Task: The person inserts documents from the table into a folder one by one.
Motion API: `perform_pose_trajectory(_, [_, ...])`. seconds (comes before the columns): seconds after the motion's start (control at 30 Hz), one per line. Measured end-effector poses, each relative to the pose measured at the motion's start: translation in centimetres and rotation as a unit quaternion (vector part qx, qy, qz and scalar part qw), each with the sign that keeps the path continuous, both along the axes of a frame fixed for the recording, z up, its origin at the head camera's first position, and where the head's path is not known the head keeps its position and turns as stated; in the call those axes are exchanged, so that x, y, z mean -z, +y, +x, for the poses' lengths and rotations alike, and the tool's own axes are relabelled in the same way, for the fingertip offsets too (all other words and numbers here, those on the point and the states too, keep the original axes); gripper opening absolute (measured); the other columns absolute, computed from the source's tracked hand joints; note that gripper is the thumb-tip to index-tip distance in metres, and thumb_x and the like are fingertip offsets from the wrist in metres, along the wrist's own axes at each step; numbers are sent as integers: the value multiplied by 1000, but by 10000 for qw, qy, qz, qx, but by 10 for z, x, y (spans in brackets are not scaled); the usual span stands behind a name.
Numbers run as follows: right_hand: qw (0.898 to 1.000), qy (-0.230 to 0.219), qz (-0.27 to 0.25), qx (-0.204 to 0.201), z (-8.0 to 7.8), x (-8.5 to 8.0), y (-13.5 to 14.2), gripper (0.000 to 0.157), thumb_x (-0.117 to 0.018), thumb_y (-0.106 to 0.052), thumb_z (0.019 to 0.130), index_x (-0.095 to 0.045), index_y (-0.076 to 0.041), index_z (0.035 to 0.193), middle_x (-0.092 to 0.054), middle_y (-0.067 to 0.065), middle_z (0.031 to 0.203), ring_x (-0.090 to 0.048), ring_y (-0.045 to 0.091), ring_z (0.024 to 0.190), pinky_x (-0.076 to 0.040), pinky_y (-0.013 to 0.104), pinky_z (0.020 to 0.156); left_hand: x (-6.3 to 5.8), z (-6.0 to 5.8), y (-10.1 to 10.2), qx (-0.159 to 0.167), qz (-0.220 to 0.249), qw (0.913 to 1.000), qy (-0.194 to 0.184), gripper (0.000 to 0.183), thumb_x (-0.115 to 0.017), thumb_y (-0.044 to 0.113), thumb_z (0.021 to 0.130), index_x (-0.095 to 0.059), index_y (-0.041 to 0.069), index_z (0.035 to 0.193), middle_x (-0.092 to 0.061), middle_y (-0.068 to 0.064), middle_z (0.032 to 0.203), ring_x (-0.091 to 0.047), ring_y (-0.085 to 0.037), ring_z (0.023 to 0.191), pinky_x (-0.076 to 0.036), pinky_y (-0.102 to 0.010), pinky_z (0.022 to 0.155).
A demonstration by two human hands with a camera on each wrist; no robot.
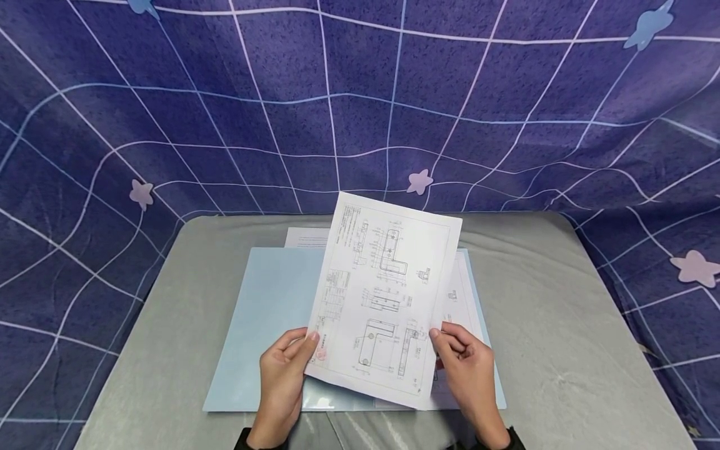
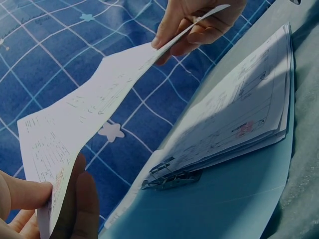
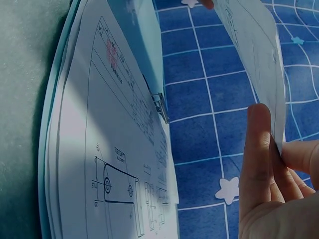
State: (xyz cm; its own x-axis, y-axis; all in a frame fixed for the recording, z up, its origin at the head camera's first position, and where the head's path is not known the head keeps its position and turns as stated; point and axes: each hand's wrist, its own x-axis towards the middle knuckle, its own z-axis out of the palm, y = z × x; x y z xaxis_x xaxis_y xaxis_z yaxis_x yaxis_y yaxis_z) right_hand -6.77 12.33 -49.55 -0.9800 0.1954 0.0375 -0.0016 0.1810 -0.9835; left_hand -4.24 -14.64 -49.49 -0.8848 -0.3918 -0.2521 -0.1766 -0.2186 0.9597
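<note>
A white sheet of paper (image 1: 354, 350) with technical drawings of an L-shaped part and a small red stamp is held up at a tilt in the head view. My left hand (image 1: 284, 378) pinches its lower left edge between thumb and fingers. At the lower right edge, my right hand (image 1: 465, 369) grips it the same way. Below lies an open light-blue folder (image 1: 270, 312), overlapped by the sheet. In the left wrist view, a stack of printed drawings (image 2: 239, 99) rests in the folder beside a metal clip (image 2: 172, 180). The raised sheet (image 2: 94, 99) bends between both hands there.
Another white paper (image 1: 306, 237) sticks out past the folder's far edge. A grey cloth-covered table (image 1: 562, 300) extends to both sides. Behind it hangs a blue-purple curtain (image 1: 360, 125) with grid lines and stars.
</note>
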Motion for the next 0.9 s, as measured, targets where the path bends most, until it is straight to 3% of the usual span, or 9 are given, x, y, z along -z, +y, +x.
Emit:
perform_pose_trajectory(0.67, [9996,-66,-80,264,-1,7,4,13,-75,-8,95,-76,0,105,-77,10,85,-69,17,60,-56,29,53,4,3,4,254,-131,9994,-201,31,-76,13,95,-67,-7,117,-76,-20,109,-76,-25,90,-61,-34,71])
perform_pose_trajectory(0.9, [9991,-113,-133,384,-3,6,7,16,-73,-10,97,-75,2,108,-77,14,89,-72,17,64,-58,28,54,3,3,6,487,-274,9982,-197,30,-78,13,93,-70,-4,115,-77,-17,105,-76,-26,87,-60,-33,70])
